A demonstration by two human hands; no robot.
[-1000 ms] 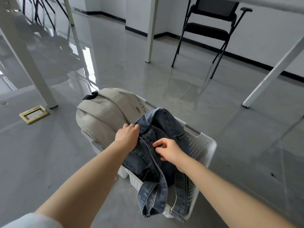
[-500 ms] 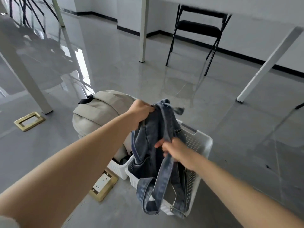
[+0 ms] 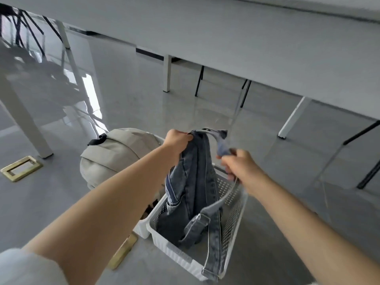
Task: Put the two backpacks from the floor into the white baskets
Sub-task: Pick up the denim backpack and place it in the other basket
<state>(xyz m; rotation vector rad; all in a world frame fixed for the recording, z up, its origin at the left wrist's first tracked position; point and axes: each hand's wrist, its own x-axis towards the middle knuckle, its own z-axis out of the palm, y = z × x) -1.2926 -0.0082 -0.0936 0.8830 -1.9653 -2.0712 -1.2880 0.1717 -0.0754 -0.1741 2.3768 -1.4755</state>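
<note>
- Two backpacks show. The beige backpack (image 3: pixel 117 153), on the left, sits bulging out of its own white basket (image 3: pixel 141 231), of which only a corner is visible.
- The left hand (image 3: pixel 178 138) is closed in a fist on the top edge of the denim backpack (image 3: pixel 193 182).
- The denim backpack hangs upright, its bottom inside the nearer white basket (image 3: pixel 232 202); one strap (image 3: pixel 213 249) trails over the front rim.
- The right hand (image 3: pixel 240 167) has its fingers curled around the top loop of that bag.
- To do this well, I judge: lower both hands evenly so the bag settles flat, then tuck the loose strap inside before letting go.
- Count: two backpacks, two baskets, two hands; two brass floor plates (image 3: pixel 20 168) also show.
</note>
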